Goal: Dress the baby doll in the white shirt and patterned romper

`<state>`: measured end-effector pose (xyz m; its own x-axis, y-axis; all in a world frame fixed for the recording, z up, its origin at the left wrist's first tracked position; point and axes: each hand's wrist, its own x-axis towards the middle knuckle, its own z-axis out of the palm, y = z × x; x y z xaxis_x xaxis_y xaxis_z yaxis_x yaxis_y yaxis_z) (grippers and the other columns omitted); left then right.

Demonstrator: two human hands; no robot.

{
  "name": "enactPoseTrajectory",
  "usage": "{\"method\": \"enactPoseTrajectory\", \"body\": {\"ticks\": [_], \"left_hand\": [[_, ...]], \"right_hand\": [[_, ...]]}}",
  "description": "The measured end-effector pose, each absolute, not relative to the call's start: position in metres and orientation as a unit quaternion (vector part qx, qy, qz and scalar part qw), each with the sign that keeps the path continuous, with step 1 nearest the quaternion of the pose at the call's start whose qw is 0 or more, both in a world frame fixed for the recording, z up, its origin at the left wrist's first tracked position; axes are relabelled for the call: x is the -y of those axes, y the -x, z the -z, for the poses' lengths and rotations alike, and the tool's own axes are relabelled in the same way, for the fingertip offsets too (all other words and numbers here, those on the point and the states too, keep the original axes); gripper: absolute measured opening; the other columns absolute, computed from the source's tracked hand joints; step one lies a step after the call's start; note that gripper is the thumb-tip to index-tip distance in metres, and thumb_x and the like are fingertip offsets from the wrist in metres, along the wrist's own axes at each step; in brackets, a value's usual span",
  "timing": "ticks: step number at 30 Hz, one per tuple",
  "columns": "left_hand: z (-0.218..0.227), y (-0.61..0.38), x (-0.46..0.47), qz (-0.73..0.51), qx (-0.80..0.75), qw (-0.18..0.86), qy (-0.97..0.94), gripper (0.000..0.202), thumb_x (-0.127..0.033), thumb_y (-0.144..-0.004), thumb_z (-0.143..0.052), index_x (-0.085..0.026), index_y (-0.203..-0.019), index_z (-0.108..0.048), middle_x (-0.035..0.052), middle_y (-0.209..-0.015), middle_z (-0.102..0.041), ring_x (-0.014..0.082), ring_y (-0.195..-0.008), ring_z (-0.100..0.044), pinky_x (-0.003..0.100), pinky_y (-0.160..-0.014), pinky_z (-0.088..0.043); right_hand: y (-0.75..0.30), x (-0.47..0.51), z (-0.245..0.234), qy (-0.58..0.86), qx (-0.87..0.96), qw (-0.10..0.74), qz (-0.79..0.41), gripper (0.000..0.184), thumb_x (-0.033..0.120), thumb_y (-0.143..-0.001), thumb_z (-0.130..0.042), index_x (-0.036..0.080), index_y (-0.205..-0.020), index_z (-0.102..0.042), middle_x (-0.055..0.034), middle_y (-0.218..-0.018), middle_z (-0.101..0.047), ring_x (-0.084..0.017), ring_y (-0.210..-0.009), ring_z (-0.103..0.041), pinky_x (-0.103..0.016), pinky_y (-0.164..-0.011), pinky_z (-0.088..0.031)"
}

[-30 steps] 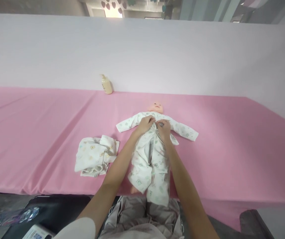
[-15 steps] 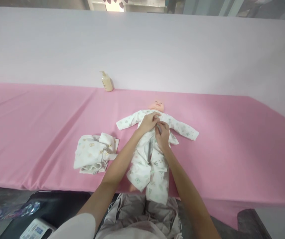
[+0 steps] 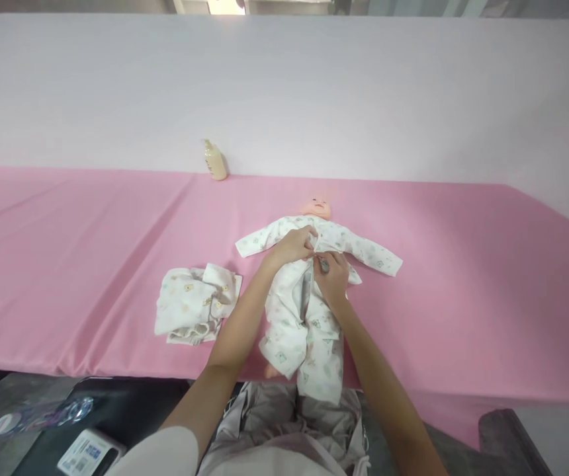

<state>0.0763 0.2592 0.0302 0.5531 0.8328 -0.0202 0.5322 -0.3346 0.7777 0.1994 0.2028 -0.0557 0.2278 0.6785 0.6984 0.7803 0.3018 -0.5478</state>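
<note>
A baby doll (image 3: 317, 207) lies on its back on the pink table cover (image 3: 90, 238), dressed in a white printed romper (image 3: 297, 317) with the sleeves spread out. My left hand (image 3: 292, 244) is pinched on the romper's front edge at the chest. My right hand (image 3: 333, 274) is closed on the opposite front edge just below it. The fingers of both hands meet at the chest opening. The romper's front gapes open lower down, and its legs hang over the table's near edge.
A crumpled white printed garment (image 3: 195, 311) lies left of the doll. A cream pump bottle (image 3: 214, 160) stands at the back by the pale wall. A black surface with a white labelled device (image 3: 86, 453) and a clear plastic bottle (image 3: 41, 416) sits at lower left.
Both hands stayed at the doll's chest, with the left reaching a little further across and the right slipping slightly lower. The view shifted a little.
</note>
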Motion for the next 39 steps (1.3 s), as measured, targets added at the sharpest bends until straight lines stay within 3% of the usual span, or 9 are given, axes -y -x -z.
{"method": "enactPoseTrajectory", "body": {"ticks": [7, 12, 17, 24, 27, 30, 35, 37, 39], "left_hand": [[-0.026, -0.08, -0.258, -0.181, -0.456, 0.247, -0.836, 0.038, -0.008, -0.067, -0.053, -0.021, -0.103, -0.049, -0.0008, -0.064, -0.062, 0.0182, -0.061, -0.059, 0.025, -0.054, -0.039], [-0.033, -0.084, -0.25, -0.143, -0.476, 0.203, -0.844, 0.035, -0.005, -0.068, -0.048, -0.02, -0.1, -0.047, -0.0001, -0.061, -0.057, 0.0186, -0.057, -0.055, 0.027, -0.053, -0.034], [-0.045, -0.082, -0.241, -0.126, -0.452, 0.221, -0.855, 0.032, -0.009, -0.072, -0.045, -0.02, -0.102, -0.044, 0.0, -0.066, -0.056, 0.0183, -0.061, -0.054, 0.027, -0.055, -0.036], [-0.038, -0.081, -0.253, -0.216, -0.385, 0.33, -0.834, 0.027, -0.015, -0.077, -0.044, -0.019, -0.104, -0.041, 0.0012, -0.083, -0.06, 0.0146, -0.071, -0.058, 0.026, -0.065, -0.044], [-0.026, -0.085, -0.26, -0.232, -0.451, 0.251, -0.824, 0.029, -0.014, -0.077, -0.045, -0.016, -0.106, -0.045, 0.0086, -0.097, -0.058, 0.0193, -0.086, -0.058, 0.032, -0.076, -0.046], [-0.014, -0.09, -0.265, -0.236, -0.503, 0.144, -0.819, 0.032, -0.016, -0.076, -0.05, -0.013, -0.107, -0.05, 0.0143, -0.109, -0.054, 0.0258, -0.101, -0.054, 0.038, -0.084, -0.043], [-0.004, -0.069, -0.284, -0.289, -0.46, 0.169, -0.822, 0.037, -0.008, -0.075, -0.044, -0.018, -0.109, -0.053, 0.0035, -0.08, -0.061, 0.0172, -0.075, -0.058, 0.029, -0.075, -0.045], [-0.006, -0.044, -0.294, -0.325, -0.533, 0.138, -0.769, 0.035, -0.006, -0.076, -0.042, -0.016, -0.107, -0.055, 0.0048, -0.078, -0.061, 0.018, -0.074, -0.058, 0.029, -0.074, -0.045], [-0.01, -0.016, -0.301, -0.376, -0.647, 0.059, -0.661, 0.035, -0.004, -0.076, -0.04, -0.013, -0.107, -0.055, 0.0103, -0.086, -0.06, 0.0217, -0.083, -0.059, 0.033, -0.077, -0.044]], "right_hand": [[-0.197, -0.201, 0.055, 0.616, 0.613, 0.491, 0.059, 0.014, 0.027, -0.085, -0.05, 0.021, -0.077, -0.06, -0.0059, -0.078, -0.061, -0.02, -0.079, -0.052, -0.034, -0.077, -0.039], [-0.198, -0.202, 0.05, 0.613, 0.607, 0.506, -0.008, 0.013, 0.027, -0.081, -0.054, 0.02, -0.071, -0.057, -0.0027, -0.071, -0.058, -0.018, -0.074, -0.051, -0.032, -0.075, -0.039], [-0.199, -0.202, 0.045, 0.626, 0.569, 0.527, -0.081, 0.016, 0.029, -0.08, -0.054, 0.018, -0.068, -0.057, -0.0017, -0.07, -0.058, -0.016, -0.07, -0.051, -0.029, -0.068, -0.04], [-0.2, -0.2, 0.049, 0.558, 0.633, 0.537, 0.015, 0.019, 0.032, -0.083, -0.051, 0.017, -0.085, -0.061, -0.0077, -0.088, -0.063, -0.019, -0.086, -0.055, -0.034, -0.082, -0.041], [-0.2, -0.2, 0.05, 0.582, 0.617, 0.529, -0.011, 0.021, 0.034, -0.082, -0.05, 0.016, -0.087, -0.06, -0.007, -0.082, -0.063, -0.019, -0.081, -0.055, -0.034, -0.079, -0.042], [-0.206, -0.205, 0.047, 0.593, 0.558, 0.569, -0.116, 0.019, 0.033, -0.081, -0.049, 0.017, -0.083, -0.059, -0.0038, -0.077, -0.063, -0.016, -0.074, -0.055, -0.031, -0.074, -0.043], [-0.259, -0.218, 0.043, 0.549, 0.368, 0.674, -0.329, 0.027, 0.031, -0.062, -0.064, 0.017, -0.085, -0.059, 0.0018, -0.069, -0.059, -0.012, -0.063, -0.054, -0.027, -0.062, -0.046], [-0.295, -0.219, 0.046, 0.58, 0.234, 0.72, -0.3, 0.026, 0.026, -0.062, -0.062, 0.017, -0.086, -0.057, 0.001, -0.07, -0.059, -0.014, -0.063, -0.056, -0.029, -0.061, -0.047], [-0.325, -0.216, 0.05, 0.651, 0.098, 0.737, -0.152, 0.022, 0.023, -0.066, -0.056, 0.015, -0.086, -0.056, -0.0049, -0.08, -0.06, -0.017, -0.071, -0.059, -0.031, -0.064, -0.049]]}}
